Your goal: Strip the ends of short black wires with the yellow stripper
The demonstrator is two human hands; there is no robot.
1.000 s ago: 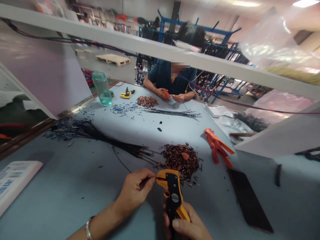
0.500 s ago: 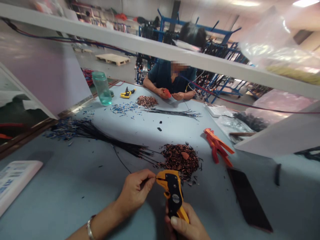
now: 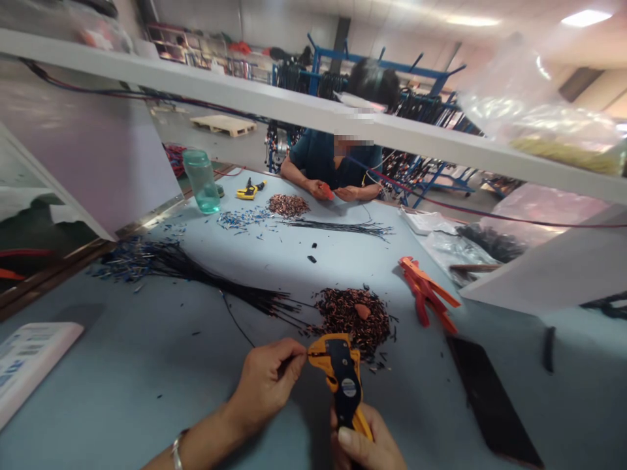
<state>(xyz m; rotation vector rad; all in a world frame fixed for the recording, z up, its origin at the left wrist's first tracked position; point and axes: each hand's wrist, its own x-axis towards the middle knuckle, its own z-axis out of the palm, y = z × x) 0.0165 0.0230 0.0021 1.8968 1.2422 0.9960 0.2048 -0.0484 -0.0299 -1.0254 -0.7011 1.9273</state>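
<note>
In my right hand point(image 3: 367, 440) is a yellow and black wire stripper point(image 3: 345, 378), its jaws turned toward my left hand. My left hand point(image 3: 272, 372) pinches a thin black wire point(image 3: 238, 323) right at the stripper's jaws; the wire's tail trails back toward a bundle of black wires point(image 3: 235, 281). Whether the wire's tip sits inside the jaws is too small to tell. Just beyond the stripper lies a heap of short black and copper offcuts point(image 3: 350, 313), an orange-red piece on top. Blue terminals point(image 3: 130, 258) cluster at the bundle's far left end.
Red-orange pliers point(image 3: 426, 294) and a dark phone-like slab point(image 3: 492, 398) lie at right. A white box point(image 3: 36, 359) is at left. Across the table, a person holds something red near another yellow stripper point(image 3: 251, 190), a green bottle point(image 3: 202, 183) and more wires. A white beam point(image 3: 294, 108) crosses above.
The view has tilted up slightly. My right hand and the stripper have turned a little and shifted slightly right; my left hand still pinches the wire at the jaws.
</note>
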